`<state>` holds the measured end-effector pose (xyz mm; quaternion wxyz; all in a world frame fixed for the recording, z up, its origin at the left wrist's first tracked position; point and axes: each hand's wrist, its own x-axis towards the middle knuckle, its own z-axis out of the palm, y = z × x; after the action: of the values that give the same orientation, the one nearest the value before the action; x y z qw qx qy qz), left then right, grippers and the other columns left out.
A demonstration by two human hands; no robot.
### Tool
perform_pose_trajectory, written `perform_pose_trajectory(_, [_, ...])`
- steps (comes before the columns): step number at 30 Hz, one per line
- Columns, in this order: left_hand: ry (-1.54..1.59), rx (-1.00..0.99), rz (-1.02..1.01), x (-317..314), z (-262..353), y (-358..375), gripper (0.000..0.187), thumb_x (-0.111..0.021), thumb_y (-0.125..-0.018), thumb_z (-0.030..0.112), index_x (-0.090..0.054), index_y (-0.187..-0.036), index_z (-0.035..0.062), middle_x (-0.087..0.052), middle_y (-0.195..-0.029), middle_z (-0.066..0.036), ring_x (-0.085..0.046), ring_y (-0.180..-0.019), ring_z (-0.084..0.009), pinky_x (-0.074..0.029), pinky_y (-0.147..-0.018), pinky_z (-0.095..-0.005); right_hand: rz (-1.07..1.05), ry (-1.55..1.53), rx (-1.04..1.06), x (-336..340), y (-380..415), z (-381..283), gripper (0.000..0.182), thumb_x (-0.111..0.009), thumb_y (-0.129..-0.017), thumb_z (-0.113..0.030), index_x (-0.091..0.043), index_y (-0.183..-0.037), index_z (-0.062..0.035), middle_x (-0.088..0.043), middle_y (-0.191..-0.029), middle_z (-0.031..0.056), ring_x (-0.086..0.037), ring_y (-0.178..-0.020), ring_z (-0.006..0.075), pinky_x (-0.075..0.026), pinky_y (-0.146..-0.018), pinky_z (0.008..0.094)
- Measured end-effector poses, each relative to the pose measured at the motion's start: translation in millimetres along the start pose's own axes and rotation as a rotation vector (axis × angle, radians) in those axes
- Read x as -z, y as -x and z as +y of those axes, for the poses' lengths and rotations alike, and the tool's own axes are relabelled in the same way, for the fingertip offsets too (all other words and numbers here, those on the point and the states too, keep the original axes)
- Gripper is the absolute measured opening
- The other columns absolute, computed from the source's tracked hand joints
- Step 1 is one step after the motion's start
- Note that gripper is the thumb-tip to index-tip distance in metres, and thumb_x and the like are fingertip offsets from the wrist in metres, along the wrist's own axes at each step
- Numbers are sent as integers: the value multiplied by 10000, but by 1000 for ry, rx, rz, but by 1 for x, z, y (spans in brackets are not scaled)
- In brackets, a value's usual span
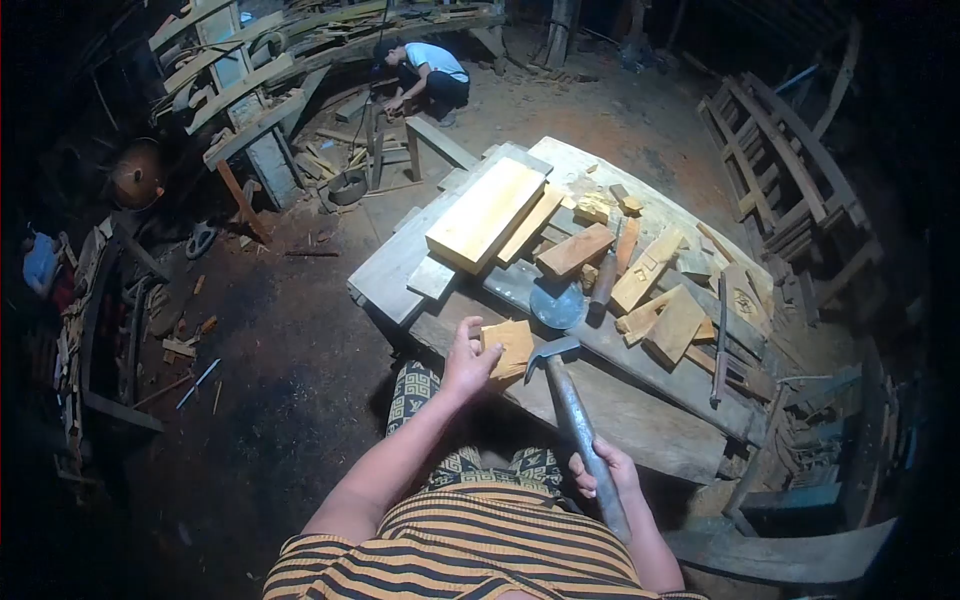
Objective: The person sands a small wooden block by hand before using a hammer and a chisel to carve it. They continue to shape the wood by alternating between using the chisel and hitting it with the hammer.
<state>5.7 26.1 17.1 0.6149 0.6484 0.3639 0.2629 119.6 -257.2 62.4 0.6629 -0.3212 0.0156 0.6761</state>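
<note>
So the left hand [470,360] has its fingers gripping a small wood block [512,345] by its left side, right at the near edge of the table [395,278], though I can't tell if the block is actually resting on it. The right hand [612,470] has its fingers wrapped round the handle of an adze [578,420], its curved blade just beside the block's right side, can't tell if touching. Behind that there's a round bluish disc [557,306], a thick pale plank [486,212] and a bunch of offcuts [676,325].

Wooden blocks [486,213] on plank bench [640,432]
</note>
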Motion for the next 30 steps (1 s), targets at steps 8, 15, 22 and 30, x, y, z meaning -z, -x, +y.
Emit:
perform_pose_trajectory(8, [301, 31, -38, -4, -10, -10, 383, -635, -838, 65, -467, -1168, -30, -645, -872, -90, -619, -761, -124, -494, -655, -256, 83, 277, 65, -24, 3, 0, 474, -504, -887, -209, -379, -1327, -81, -563, -717, 121, -504, -466, 165, -422, -396, 272])
perform_pose_trajectory(15, [213, -98, 116, 13, 2, 1, 345, -655, -803, 10, -469, -1093, 5, -631, -889, -100, -629, -805, -153, -515, -712, -276, 176, 668, 168, -41, 13, -7, 679, -638, -794, -85, -365, -1415, -71, -618, -794, 97, -597, -581, 147, -478, -497, 231])
perform_pose_trajectory(22, [318, 43, 178, 18, -18, 3, 421, -685, -778, 41, -415, -1100, 16, -614, -890, -115, -627, -698, -155, -528, -504, -270, 225, 1623, 632, -26, 8, -13, 712, -692, -744, -159, -407, -1390, -71, -624, -1081, 168, -638, -894, 277, -501, -783, 387])
perform_pose_trajectory(30, [305, 249, 43, 29, 4, 19, 503, -709, -729, 79, -498, -1178, -5, -649, -911, -109, -648, -689, -168, -539, -495, -304, 278, 2041, 585, -8, 8, -8, 687, -678, -730, -254, -422, -1359, -154, -602, -1098, 176, -611, -919, 364, -496, -767, 466])
